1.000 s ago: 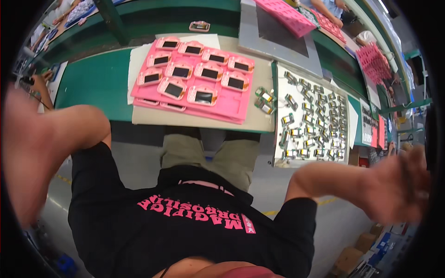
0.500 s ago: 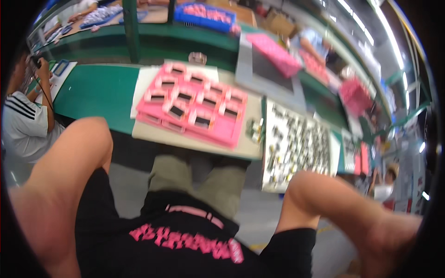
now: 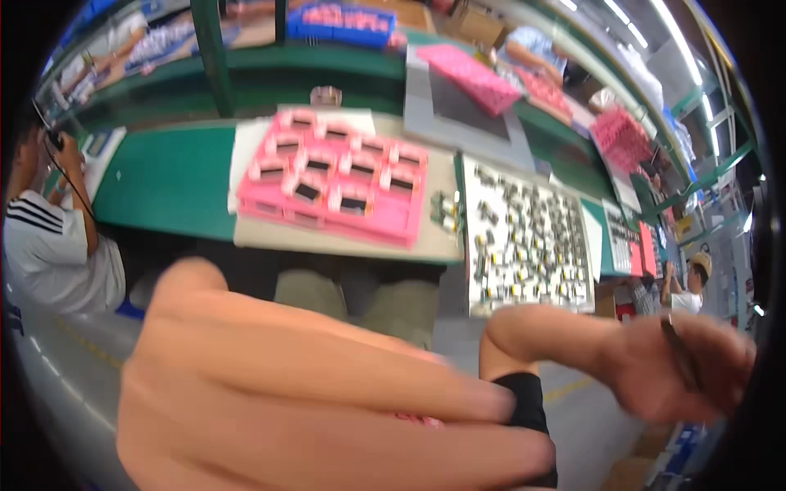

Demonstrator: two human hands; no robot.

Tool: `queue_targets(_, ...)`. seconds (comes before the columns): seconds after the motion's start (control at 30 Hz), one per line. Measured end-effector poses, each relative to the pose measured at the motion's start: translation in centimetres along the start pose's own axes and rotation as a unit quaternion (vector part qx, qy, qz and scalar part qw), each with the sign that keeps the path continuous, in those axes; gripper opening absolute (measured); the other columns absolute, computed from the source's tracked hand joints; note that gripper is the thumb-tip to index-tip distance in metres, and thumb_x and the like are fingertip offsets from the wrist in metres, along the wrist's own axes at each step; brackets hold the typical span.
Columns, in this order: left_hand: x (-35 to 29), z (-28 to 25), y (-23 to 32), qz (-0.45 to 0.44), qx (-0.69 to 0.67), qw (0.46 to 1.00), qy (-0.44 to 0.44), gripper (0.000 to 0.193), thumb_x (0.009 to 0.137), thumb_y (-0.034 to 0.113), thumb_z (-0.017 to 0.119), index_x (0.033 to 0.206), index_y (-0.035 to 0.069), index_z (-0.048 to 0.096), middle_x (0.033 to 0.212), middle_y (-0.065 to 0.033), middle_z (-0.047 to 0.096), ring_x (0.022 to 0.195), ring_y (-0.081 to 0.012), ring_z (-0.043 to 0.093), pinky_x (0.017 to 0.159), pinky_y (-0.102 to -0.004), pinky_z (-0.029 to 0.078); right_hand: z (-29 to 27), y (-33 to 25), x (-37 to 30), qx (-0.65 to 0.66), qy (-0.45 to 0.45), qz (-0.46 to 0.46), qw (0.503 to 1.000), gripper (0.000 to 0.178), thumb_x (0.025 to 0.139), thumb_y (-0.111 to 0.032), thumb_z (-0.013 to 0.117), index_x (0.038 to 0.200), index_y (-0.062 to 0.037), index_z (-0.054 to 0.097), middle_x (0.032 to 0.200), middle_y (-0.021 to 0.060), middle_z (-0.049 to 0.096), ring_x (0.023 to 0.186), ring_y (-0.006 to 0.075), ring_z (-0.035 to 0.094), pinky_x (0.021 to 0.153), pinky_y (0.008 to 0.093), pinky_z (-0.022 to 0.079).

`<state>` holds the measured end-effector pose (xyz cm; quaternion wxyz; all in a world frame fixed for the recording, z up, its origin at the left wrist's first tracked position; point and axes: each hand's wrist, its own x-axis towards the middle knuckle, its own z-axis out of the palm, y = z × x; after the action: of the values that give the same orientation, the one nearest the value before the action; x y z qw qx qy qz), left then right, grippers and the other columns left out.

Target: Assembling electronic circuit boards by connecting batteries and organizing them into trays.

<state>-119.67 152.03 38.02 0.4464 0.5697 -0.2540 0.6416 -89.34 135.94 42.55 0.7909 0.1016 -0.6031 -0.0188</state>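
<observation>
My left hand (image 3: pixel 311 393) fills the lower middle of the view, close up and blurred. Its fingers stretch out to the right, and nothing shows in them. At the right edge is my right hand (image 3: pixel 647 368), raised and smeared by motion. A narrow dark strip (image 3: pixel 681 353) crosses it; whether it is held or worn, I cannot tell. Neither hand touches the bench. Beyond them lies a pink tray (image 3: pixel 393 227) bearing several small pink-and-white pieces with dark rectangular windows (image 3: pixel 354 204). Right of it, a white board (image 3: pixel 483 299) carries many small dark parts.
A small cluster of parts (image 3: pixel 446 211) lies between tray and board. Behind stand a grey frame (image 3: pixel 426 123), a pink sheet (image 3: pixel 471 78) and a blue crate (image 3: pixel 340 37). A person in a white shirt (image 3: pixel 57 254) sits at left; others work beyond the green posts (image 3: pixel 211 57).
My left hand has swung inward from the left edge across my front. My right hand has come further into view at the right. The view has shifted slightly.
</observation>
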Motion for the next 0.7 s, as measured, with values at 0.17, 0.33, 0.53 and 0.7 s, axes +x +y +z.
queue_targets(0.17, -10.2, -0.3, -3.8, -0.095, -0.062, 0.992, 0.053, 0.026, 0.101, 0.004, 0.059, 0.121, 0.015, 0.070, 0.127, 0.0010, 0.066, 0.099, -0.0137, 0.062, 0.094, -0.0288, 0.049, -6.4, 0.1, -7.7, -0.093, 0.000, 0.180, 0.979, 0.033, 0.109, -0.023, 0.064, 0.141, -0.0134, 0.069, 0.149, 0.0143, 0.065, 0.123, 0.0286, 0.067, 0.106, 0.0417, 0.055)
queue_targets(0.33, -16.7, 0.4, -3.0, -0.124, -0.110, 0.984, 0.069, 0.023, 0.102, 0.010, 0.058, 0.122, 0.013, 0.070, 0.126, -0.0012, 0.067, 0.099, -0.0152, 0.062, 0.094, -0.0292, 0.049, -7.0, -3.4, -13.5, -0.110, 0.047, 0.263, 0.957, 0.040, 0.114, -0.027, 0.056, 0.152, -0.0148, 0.061, 0.162, 0.0168, 0.055, 0.113, 0.0301, 0.069, 0.090, 0.0390, 0.060)
queue_targets(0.53, -17.5, 0.5, -3.9, -0.137, -0.183, 0.973, 0.030, 0.023, 0.104, 0.017, 0.056, 0.122, 0.009, 0.069, 0.124, -0.0038, 0.069, 0.099, -0.0170, 0.063, 0.095, -0.0298, 0.050, -7.7, -3.1, -14.9, -0.118, 0.040, 0.347, 0.930, 0.039, 0.114, -0.026, 0.056, 0.153, -0.0189, 0.060, 0.147, 0.0158, 0.065, 0.104, 0.0266, 0.070, 0.078, 0.0384, 0.057)
queue_targets(0.7, -17.1, 3.0, -5.4, -0.184, -0.244, 0.952, -0.016, 0.027, 0.106, 0.023, 0.054, 0.122, 0.007, 0.069, 0.123, -0.0060, 0.070, 0.099, -0.0185, 0.064, 0.095, -0.0302, 0.051, -6.0, -5.0, -11.1, -0.121, -0.043, 0.330, 0.935, 0.023, 0.115, -0.021, 0.053, 0.123, -0.0151, 0.073, 0.101, 0.0016, 0.066, 0.067, 0.0097, 0.042, 0.054, 0.0303, 0.037)
